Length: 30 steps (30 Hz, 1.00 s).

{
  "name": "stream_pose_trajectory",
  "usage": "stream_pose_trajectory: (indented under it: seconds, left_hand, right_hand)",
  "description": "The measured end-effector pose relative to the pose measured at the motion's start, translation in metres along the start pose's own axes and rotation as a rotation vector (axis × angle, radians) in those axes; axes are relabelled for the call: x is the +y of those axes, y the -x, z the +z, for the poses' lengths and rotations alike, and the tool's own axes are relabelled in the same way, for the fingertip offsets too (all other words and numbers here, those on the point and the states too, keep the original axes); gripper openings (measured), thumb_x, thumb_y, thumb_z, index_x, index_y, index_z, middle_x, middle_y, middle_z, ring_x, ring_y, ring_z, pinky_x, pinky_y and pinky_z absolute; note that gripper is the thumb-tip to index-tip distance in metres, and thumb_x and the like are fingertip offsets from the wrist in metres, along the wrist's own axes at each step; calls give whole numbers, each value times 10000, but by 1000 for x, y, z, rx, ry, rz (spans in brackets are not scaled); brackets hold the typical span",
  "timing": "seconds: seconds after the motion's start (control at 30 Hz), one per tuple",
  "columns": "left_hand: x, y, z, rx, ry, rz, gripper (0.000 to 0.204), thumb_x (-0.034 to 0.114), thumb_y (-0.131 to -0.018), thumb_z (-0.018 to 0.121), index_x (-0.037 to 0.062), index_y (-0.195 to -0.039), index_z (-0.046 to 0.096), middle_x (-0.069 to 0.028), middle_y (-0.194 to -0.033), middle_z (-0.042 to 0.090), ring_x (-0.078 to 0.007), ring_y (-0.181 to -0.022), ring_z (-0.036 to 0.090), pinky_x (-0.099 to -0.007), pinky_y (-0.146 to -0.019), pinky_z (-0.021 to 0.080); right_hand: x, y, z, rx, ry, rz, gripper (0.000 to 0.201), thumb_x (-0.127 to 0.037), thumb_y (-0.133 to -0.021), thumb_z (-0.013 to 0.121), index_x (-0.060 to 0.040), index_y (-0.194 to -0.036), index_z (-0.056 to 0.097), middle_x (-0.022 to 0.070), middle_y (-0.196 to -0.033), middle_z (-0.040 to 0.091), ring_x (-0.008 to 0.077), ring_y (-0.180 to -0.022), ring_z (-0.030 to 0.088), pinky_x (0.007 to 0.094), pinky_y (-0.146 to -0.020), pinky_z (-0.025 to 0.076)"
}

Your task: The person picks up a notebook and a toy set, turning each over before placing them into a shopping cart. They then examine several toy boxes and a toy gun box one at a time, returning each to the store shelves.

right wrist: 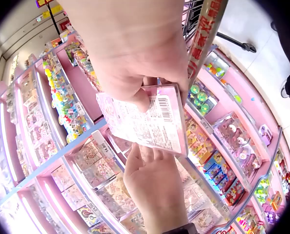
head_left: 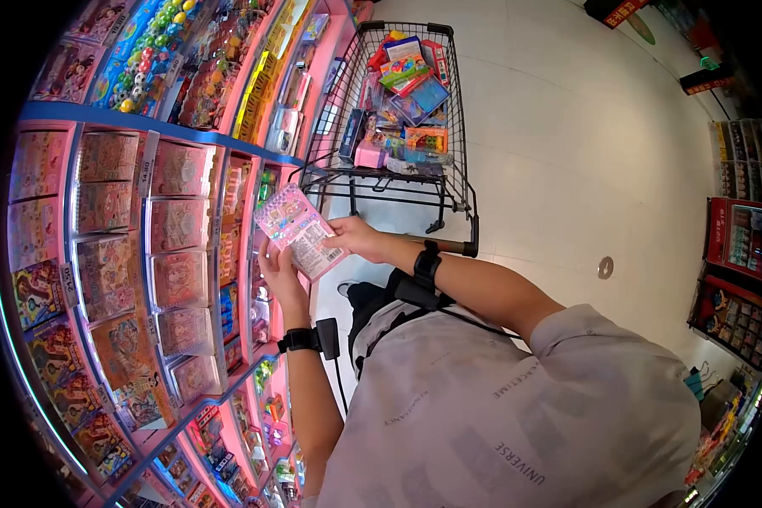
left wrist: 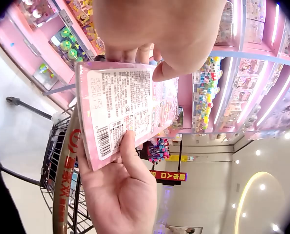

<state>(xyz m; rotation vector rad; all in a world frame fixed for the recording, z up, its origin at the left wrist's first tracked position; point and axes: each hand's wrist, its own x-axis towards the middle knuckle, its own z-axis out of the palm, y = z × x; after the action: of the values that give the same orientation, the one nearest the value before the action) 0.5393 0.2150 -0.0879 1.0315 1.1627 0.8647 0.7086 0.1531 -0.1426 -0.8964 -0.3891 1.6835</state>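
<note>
A flat pink package [head_left: 300, 233] [left wrist: 116, 105] [right wrist: 152, 127] is held up between both hands, its white label with small print and a barcode facing the head camera. My left hand [head_left: 283, 278] [left wrist: 159, 31] [right wrist: 157, 187] grips its lower-left edge, thumb on the front face and fingers behind. From the opposite side, my right hand [head_left: 360, 239] [left wrist: 120, 195] [right wrist: 140, 53] pinches the edge near the barcode, with its thumb across the label. The package is tilted in the head view, and the fingers behind it are partly hidden.
Pink shelves [head_left: 242, 326] packed with boxed and bagged goods line the left side. A black wire cart [head_left: 461, 127] holding several colourful packages [head_left: 427, 95] stands ahead. Pale tiled floor [head_left: 550, 161] lies to the right, with more displays [head_left: 741, 237] beyond it.
</note>
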Motion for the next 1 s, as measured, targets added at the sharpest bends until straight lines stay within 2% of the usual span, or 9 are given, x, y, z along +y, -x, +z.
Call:
stream_pose_trajectory:
  seconds: [0.13, 0.2, 0.27, 0.33, 0.43, 0.47, 0.57, 0.7, 1.0]
  left_hand:
    - [36, 13, 19, -48, -95, 121, 660, 63, -926, 577, 87, -1495, 244, -136, -1474, 307, -241, -1208, 495, -369, -1031, 398]
    - [33, 14, 19, -134, -31, 96, 635, 108, -942, 578, 86, -1489, 256, -133, -1426, 379, -235, -1186, 516, -360, -1002, 423]
    - [22, 12, 7, -163, 88, -149, 549, 196, -973, 567, 80, -1451, 322, -116, -1298, 524, -231, -1116, 575, -334, -903, 499]
    - [26, 14, 5, -99, 191, -161, 493, 210, -977, 565, 80, -1412, 372, -104, -1229, 570, -227, -1074, 598, -330, -850, 531]
    - [24, 14, -2, -43, 259, -164, 386, 210, -985, 555, 68, -1328, 448, -111, -1191, 594, -233, -1031, 627, -366, -817, 562]
    - [24, 17, -1, -50, 294, -169, 378, 208, -984, 557, 62, -1317, 453, -113, -1188, 596, -231, -1021, 633, -367, -816, 563]
    - [20, 17, 3, -41, 331, -168, 322, 199, -980, 567, 31, -1247, 504, -107, -1141, 623, -218, -969, 656, -363, -798, 567]
    - [13, 19, 3, -50, 312, -143, 239, 181, -978, 572, 23, -1158, 573, -101, -1077, 655, -187, -916, 667, -336, -785, 563]
    - [-4, 24, -19, 17, 289, -152, 221, 143, -966, 586, -5, -1129, 601, -91, -1062, 670, -154, -895, 660, -303, -767, 547]
  right_hand:
    - [-16, -18, 12, 53, 123, -184, 354, -48, -894, 626, 14, -1240, 587, 73, -1037, 678, 125, -903, 640, 280, -807, 509]
    - [-21, -7, 29, -16, 461, -240, 388, -102, -910, 624, 15, -1274, 560, 78, -977, 682, 135, -885, 635, 293, -806, 508]
    - [-11, 17, 54, -105, 570, -454, 467, -199, -879, 695, -26, -1293, 564, 106, -1169, 590, 198, -1066, 574, 337, -883, 484]
    - [2, 17, 57, -131, 766, -667, 527, -239, -836, 755, -92, -1305, 564, 96, -1301, 454, 249, -1232, 462, 355, -976, 427]
    - [-9, 11, 34, -127, 770, -438, 565, -232, -822, 763, -74, -1314, 533, 118, -1251, 466, 270, -1216, 455, 363, -1006, 400]
    - [-18, 8, 29, -56, 850, -585, 528, -221, -819, 763, -36, -1259, 538, 119, -1194, 483, 263, -1182, 465, 370, -994, 407]
    - [-20, -8, 11, 101, 886, -519, 488, -217, -817, 762, -18, -1206, 543, 128, -1188, 493, 242, -1106, 516, 352, -944, 444]
    - [-36, -3, 15, -181, 441, -198, 427, -94, -821, 741, -8, -1187, 537, 78, -1074, 599, 148, -927, 604, 282, -811, 506]
    - [-16, 4, 23, -142, 413, -88, 392, -47, -857, 699, -31, -1192, 496, 7, -850, 569, 97, -773, 594, 263, -629, 506]
